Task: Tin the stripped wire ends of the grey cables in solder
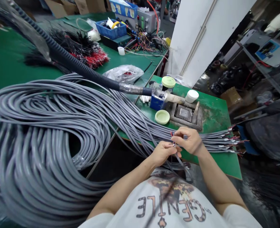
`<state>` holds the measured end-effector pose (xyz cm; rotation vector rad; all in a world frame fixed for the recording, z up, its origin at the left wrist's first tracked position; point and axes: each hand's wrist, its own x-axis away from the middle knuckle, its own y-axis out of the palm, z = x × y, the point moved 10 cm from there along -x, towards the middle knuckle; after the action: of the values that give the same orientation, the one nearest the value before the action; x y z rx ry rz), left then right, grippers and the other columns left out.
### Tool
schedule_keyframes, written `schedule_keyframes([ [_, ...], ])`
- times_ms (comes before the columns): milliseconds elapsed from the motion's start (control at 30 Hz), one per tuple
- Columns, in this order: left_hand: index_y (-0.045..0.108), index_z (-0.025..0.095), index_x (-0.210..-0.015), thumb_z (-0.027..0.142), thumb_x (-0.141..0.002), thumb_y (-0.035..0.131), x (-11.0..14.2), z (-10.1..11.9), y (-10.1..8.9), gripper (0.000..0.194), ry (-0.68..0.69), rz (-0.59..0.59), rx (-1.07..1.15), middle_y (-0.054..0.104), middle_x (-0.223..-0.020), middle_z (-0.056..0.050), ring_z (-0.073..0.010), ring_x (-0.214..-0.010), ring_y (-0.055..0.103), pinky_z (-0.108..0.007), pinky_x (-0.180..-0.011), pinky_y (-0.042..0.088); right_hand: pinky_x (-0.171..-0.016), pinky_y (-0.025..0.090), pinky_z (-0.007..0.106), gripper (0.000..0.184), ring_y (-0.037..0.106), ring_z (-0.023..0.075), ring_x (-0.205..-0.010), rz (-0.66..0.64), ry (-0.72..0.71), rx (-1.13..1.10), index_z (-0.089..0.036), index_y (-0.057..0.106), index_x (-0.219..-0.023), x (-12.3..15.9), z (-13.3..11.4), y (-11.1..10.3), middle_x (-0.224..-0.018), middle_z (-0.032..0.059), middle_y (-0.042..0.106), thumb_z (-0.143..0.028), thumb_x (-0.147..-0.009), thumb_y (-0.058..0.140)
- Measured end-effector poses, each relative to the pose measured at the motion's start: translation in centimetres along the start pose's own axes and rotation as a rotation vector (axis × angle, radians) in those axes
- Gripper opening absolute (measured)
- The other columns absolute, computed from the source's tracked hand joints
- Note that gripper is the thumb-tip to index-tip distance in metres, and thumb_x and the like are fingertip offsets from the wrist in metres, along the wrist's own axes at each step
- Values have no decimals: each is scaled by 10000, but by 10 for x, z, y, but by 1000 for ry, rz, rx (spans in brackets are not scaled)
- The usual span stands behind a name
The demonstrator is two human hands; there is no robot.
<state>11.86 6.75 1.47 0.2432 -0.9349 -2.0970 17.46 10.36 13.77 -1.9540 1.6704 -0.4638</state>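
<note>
A large coil of grey sheathed cable (47,126) fills the lower left, and many of its strands run right across the green workbench (216,110). My left hand (163,153) is shut around the end of one grey cable (154,139). My right hand (188,141) pinches the thin red, blue and black wires (172,139) that stick out of that end, with the fingertips of both hands close together. Further right, a row of cable ends with stripped coloured wires (227,139) lies on the bench edge, beyond my right hand.
A black corrugated conduit (82,66) with a taped end crosses above the coil. On the bench stand a metal solder pot (184,114), a green lid (162,117), jars and a blue box (157,103). Behind lie red-and-black wire bundles (89,57), a plastic bag (124,73) and a blue bin (110,28).
</note>
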Motion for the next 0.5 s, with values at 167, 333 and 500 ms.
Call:
schedule_keyframes([
  [167, 747, 104, -705, 416, -653, 799, 1, 3, -5, 320, 27, 43, 23, 693, -622, -55, -117, -594, 579, -241, -635, 441, -564, 405, 254, 215, 539, 121, -587, 66, -3, -48, -181, 670, -636, 0, 0, 3, -627, -3, 626, -276, -825, 633],
  [333, 745, 102, -767, 427, -626, 823, 4, 15, -19, 363, 49, 99, 221, 696, -637, -48, -97, -577, 598, -210, -610, 463, -635, 477, 286, 97, 596, 147, -651, 249, -72, -59, -224, 725, -837, 13, 18, -23, -706, -1, 668, -236, -845, 630],
  [500, 729, 99, -830, 416, -622, 832, 0, 25, -26, 393, 56, 128, 369, 701, -681, -36, -99, -591, 625, -207, -605, 512, -928, 480, 439, 454, 570, 236, -1100, 109, -505, 170, -308, 614, -1234, 36, -12, -2, -1195, 54, 649, -96, -832, 604],
])
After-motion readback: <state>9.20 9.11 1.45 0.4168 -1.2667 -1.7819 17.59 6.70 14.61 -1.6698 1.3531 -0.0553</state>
